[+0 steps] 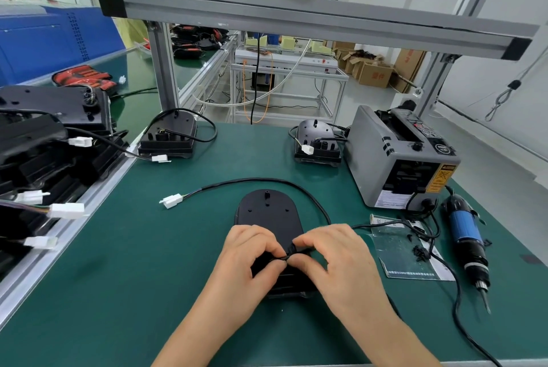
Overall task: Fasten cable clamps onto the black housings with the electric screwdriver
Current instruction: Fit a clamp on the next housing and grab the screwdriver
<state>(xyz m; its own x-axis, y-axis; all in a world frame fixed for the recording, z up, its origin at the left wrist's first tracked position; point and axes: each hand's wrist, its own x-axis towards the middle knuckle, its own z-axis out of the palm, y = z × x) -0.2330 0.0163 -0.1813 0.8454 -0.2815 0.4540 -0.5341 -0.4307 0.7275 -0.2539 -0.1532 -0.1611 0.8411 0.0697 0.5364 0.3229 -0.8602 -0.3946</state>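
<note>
Housing [268, 215] lies flat on the green mat [148, 263], mid-bench, right in front of the person. Both hands meet over its near end: the left hand [246, 254] and right hand [335, 254] each pinch its black cable [267, 179] between thumb and fingertips, knuckles almost touching. The cable loops round the far side to a white plug [171, 200]. The screwdriver [467, 236] lies off to the right, near loose clamps [421, 252] on a sheet [394, 260].

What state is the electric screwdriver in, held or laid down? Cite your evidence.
Laid down: the electric screwdriver lies on the green mat, while the left hand and right hand pinch the cable.
</note>
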